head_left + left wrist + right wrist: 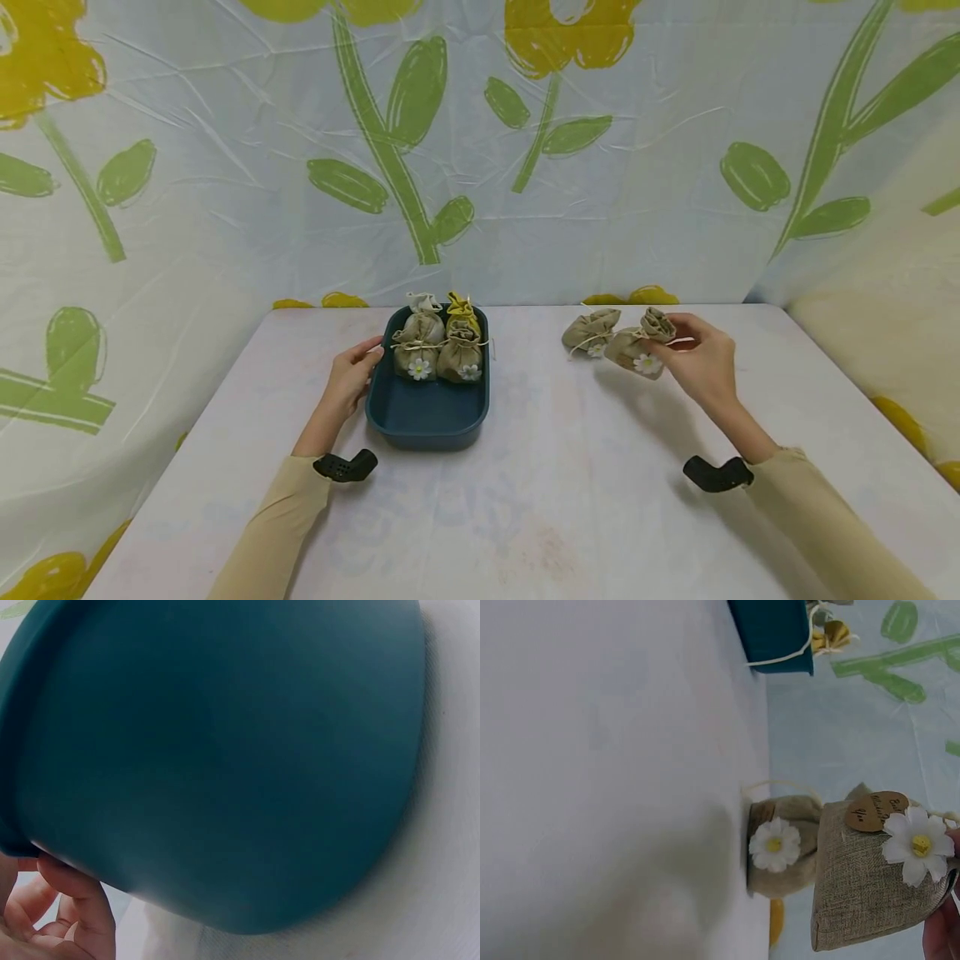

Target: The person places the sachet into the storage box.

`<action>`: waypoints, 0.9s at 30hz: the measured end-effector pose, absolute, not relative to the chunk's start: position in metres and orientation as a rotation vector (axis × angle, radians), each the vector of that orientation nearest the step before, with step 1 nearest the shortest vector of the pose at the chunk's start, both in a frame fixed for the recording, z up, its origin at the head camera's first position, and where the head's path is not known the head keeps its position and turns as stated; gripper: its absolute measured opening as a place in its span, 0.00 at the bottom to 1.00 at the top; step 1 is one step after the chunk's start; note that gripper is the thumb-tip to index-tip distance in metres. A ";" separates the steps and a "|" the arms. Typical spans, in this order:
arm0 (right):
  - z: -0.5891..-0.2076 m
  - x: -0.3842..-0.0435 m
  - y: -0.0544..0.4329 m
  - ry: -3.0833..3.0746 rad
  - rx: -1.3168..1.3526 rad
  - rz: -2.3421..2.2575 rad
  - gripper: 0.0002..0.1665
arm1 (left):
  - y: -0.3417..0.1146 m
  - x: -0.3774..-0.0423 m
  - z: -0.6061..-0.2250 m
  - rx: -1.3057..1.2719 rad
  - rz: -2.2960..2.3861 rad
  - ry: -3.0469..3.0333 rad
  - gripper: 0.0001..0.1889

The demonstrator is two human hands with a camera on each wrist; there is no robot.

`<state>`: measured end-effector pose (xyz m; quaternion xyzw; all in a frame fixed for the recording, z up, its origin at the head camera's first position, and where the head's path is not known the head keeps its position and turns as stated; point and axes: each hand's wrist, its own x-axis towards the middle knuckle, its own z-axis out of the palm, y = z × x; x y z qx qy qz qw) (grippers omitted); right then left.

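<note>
My right hand (703,360) pinches a small burlap drawstring pouch (877,877) by its gathered neck, above the table. A white fabric flower (917,846) and a small tag with writing decorate its front. Just behind it, a similar pouch (591,332) sits on the table. At the left, my left hand (351,375) holds the rim of a dark teal bin (427,435), with fingers partly hidden behind its side. Inside the bin's far half stand two burlap pouches with flowers (418,346), a white-topped pouch (424,304) and a yellow-topped one (463,310) behind them.
The white table (540,500) stretches around the bin and pouches. A hanging cloth with printed flowers (637,208) rises along the back edge. Each wrist carries a black camera mount (717,474).
</note>
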<state>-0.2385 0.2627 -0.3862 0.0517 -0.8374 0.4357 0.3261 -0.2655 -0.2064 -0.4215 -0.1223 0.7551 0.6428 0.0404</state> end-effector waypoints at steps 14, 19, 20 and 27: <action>-0.372 -0.216 0.215 -2.182 0.377 1.155 0.20 | -0.206 -0.266 -0.419 -0.390 1.963 2.301 0.22; -0.372 -0.209 0.193 -2.167 0.419 1.163 0.20 | -0.207 -0.267 -0.421 -0.385 1.989 2.288 0.22; -0.372 -0.208 0.189 -2.164 0.426 1.163 0.21 | -0.207 -0.267 -0.422 -0.384 1.995 2.284 0.22; -0.368 -0.210 0.162 -2.155 0.494 1.203 0.23 | -0.208 -0.268 -0.422 -0.376 2.013 2.271 0.22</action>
